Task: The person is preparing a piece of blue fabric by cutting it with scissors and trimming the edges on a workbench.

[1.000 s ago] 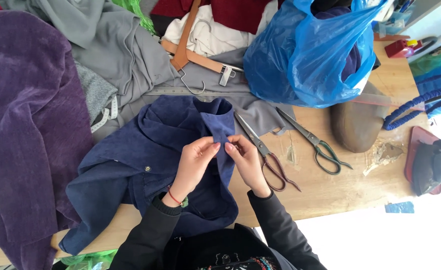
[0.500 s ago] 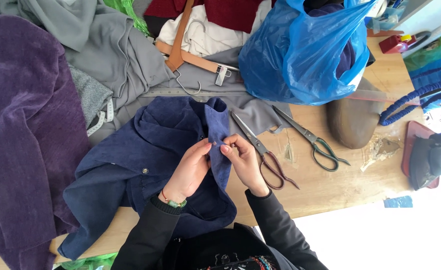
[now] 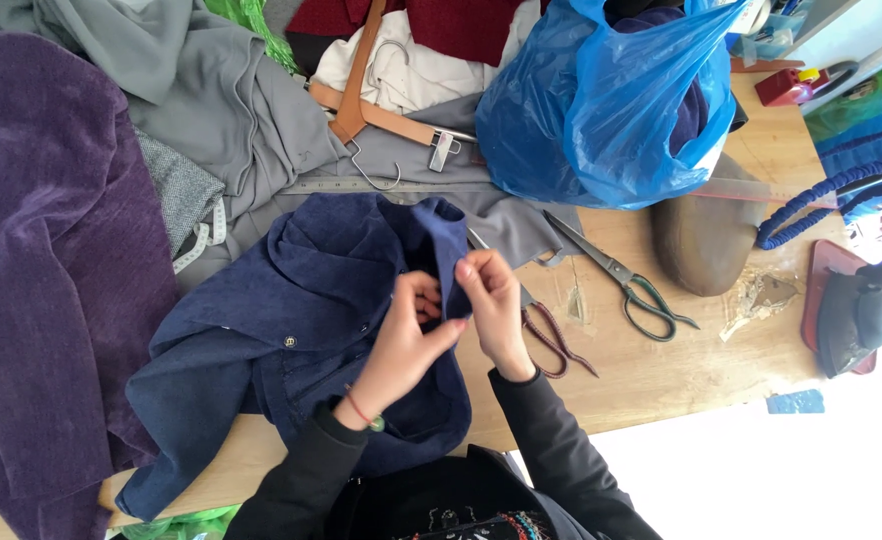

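A navy corduroy jacket (image 3: 291, 330) lies crumpled on the wooden table in front of me. Both hands work on a raised fold of it near its right edge. My left hand (image 3: 406, 340) pinches the navy fabric from the left, a thin red and green band at its wrist. My right hand (image 3: 491, 305) grips the same fold from the right, fingertips meeting the left hand's. Both arms wear black sleeves. Whether anything small sits between the fingers is hidden.
Two pairs of scissors lie right of my hands, a dark-red-handled pair (image 3: 551, 340) and a green-handled pair (image 3: 631, 285). A purple garment (image 3: 51, 260) covers the left, grey cloth (image 3: 211, 110) and a wooden hanger (image 3: 371, 95) lie behind. A blue plastic bag (image 3: 611, 100), brown pad (image 3: 706, 235) and iron (image 3: 861, 310) stand right.
The hands have closed in on the upright navy fold and shifted slightly along it. The view has drifted a little; the jacket and the tools stay where they were.
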